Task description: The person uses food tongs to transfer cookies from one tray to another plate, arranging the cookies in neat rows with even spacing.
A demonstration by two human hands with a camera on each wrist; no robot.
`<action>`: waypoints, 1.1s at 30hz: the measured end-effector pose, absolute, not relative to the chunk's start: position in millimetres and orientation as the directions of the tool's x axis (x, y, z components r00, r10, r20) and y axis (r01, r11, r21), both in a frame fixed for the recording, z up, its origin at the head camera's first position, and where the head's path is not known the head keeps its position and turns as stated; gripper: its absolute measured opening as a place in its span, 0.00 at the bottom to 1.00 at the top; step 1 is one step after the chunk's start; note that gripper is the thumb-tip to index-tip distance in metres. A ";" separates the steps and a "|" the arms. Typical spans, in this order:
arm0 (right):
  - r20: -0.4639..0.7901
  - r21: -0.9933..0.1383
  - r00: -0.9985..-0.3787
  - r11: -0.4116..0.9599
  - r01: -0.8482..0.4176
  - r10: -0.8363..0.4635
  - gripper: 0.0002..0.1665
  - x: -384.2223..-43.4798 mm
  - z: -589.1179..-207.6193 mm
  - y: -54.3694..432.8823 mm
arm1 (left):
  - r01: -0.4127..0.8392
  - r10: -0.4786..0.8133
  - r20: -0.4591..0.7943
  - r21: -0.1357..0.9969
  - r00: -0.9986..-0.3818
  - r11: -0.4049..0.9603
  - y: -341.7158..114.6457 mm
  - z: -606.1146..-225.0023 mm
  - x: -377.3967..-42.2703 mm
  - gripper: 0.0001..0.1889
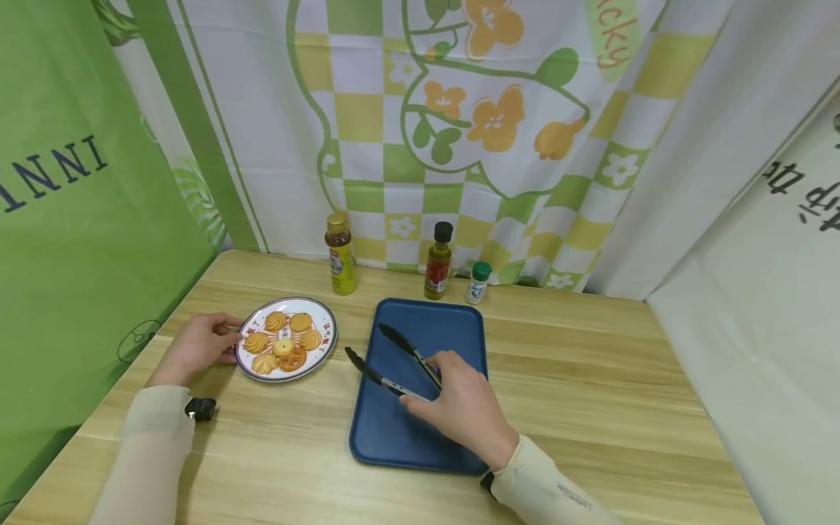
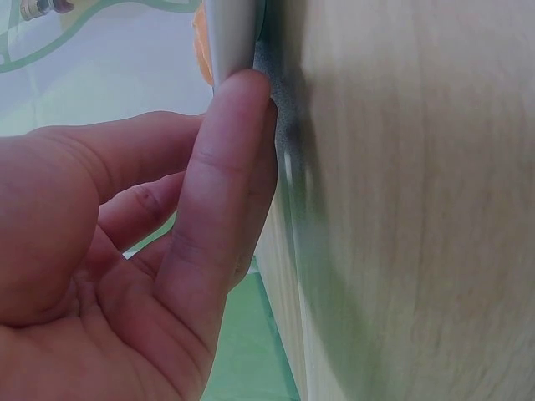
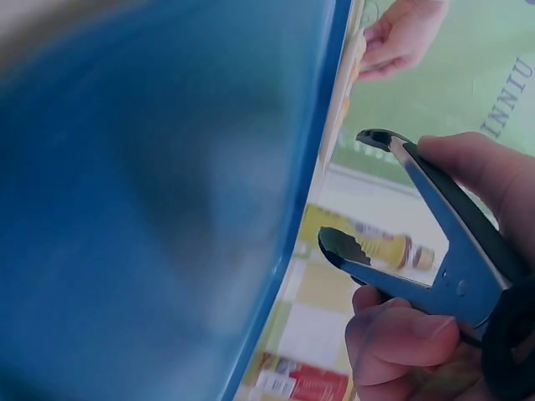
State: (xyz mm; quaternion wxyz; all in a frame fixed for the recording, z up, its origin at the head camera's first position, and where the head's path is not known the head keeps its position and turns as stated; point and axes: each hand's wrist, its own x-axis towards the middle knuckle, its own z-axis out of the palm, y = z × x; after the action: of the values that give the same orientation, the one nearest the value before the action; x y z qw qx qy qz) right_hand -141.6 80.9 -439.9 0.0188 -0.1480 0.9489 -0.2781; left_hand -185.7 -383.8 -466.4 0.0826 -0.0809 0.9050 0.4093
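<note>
At the left, my left hand (image 1: 200, 344) grips the rim of a white, blue-edged plate (image 1: 312, 362), thumb above and fingers at the side. Several cookies (image 1: 265, 363) lie on it in a ring around a middle one. In the left wrist view, fingers meet the plate's edge (image 2: 235, 38) just over the tabletop. My right hand (image 1: 469, 405) holds metal tongs with black tips (image 1: 391, 386) over the blue tray (image 1: 400, 448). The tongs' arms are spread, with nothing between them; the right wrist view shows the tongs (image 3: 456, 259) between thumb and fingers.
Behind the tray stand a yellow-capped bottle (image 1: 341, 262), a dark-capped bottle (image 1: 437, 264) and a small green-lidded shaker (image 1: 479, 283). A patterned curtain (image 1: 367, 109) hangs along the back edge of the wooden table (image 1: 577, 394). Green cloth (image 1: 59, 292) hangs at the left.
</note>
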 end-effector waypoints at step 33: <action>-0.024 -0.522 -0.987 0.840 0.147 0.158 0.52 -147.9 -454.8 229.4 | -0.196 -0.055 -0.215 0.715 -0.975 0.672 -386.6 -469.0 -187.0 0.23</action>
State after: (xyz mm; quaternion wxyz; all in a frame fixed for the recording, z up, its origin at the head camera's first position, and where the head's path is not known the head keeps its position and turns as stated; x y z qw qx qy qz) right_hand -147.9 229.4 -454.8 -0.0102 0.0796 0.9592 -0.2710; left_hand -187.0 -386.6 -469.0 0.0880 -0.0690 0.9100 0.3993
